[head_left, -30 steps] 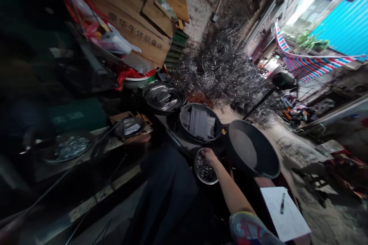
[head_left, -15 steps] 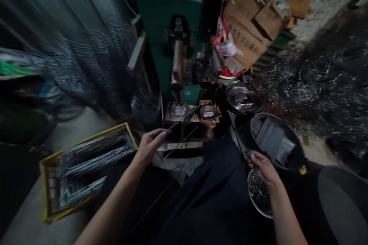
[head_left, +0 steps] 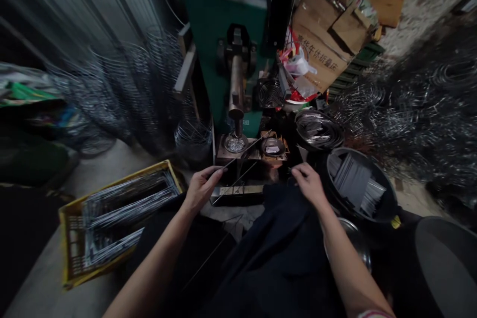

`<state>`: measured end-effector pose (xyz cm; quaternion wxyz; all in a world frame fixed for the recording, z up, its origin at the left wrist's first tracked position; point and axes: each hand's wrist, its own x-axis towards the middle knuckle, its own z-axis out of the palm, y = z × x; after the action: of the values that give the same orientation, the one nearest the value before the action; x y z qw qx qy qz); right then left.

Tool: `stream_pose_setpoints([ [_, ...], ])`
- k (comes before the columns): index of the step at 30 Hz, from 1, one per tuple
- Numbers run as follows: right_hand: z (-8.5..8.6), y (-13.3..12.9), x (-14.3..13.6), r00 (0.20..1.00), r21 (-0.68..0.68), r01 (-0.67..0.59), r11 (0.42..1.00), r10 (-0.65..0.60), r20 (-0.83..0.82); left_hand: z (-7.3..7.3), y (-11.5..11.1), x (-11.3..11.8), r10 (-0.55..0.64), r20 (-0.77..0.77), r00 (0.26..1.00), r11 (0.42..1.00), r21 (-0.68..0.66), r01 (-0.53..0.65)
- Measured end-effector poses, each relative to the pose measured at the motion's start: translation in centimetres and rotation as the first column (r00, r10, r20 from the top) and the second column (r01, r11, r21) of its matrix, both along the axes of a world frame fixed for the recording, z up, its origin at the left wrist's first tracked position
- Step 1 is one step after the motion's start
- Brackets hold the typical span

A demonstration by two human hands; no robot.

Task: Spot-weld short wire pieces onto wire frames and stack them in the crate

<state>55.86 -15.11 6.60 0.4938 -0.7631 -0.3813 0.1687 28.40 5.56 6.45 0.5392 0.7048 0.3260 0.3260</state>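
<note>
My left hand pinches a thin metal wire between thumb and fingers. The wire slants up and right in front of the machine's small dish, and its bent outline drops below my hand. Closer to my right knee, my right hand has its thumb and fingertips pressed together. Whatever they hold is too small and dark to make out. Ahead stands a green machine with a metal arm reaching down over a round dish of small shiny bits.
On the left, a yellow crate holds bundles of wire. At the right stand a black tub of metal strips and a metal bowl, partly behind my forearm. Coiled wire and a cardboard box lie behind.
My right hand has moved left and up, away from the bowl of small metal parts, to above my knee. My left hand still grips the wire. The view has shifted slightly.
</note>
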Motion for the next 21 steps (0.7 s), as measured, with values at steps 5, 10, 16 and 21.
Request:
stream_pose_setpoints([
  [5,-1.7,10.0,-4.1,0.907,0.191,-0.015,0.982,0.093,-0.41,-0.2,-0.5,0.2,0.052,0.015,0.999,0.995,0.086,-0.053],
  [10,-2.9,15.2,-7.4,0.746,0.265,0.074,0.962,0.123,-0.655,-1.2,-1.1,-0.1,0.097,-0.019,0.995,0.983,0.157,-0.093],
  [16,-2.4,16.7,-8.9,0.693,0.296,0.166,0.941,0.103,-0.714,-2.5,-1.3,-0.4,0.144,-0.014,0.99,0.974,0.179,-0.139],
  [21,-1.8,17.2,-9.6,0.668,0.296,0.177,0.939,0.106,-0.736,-3.2,-1.2,-0.4,0.17,0.007,0.985,0.97,0.174,-0.169],
])
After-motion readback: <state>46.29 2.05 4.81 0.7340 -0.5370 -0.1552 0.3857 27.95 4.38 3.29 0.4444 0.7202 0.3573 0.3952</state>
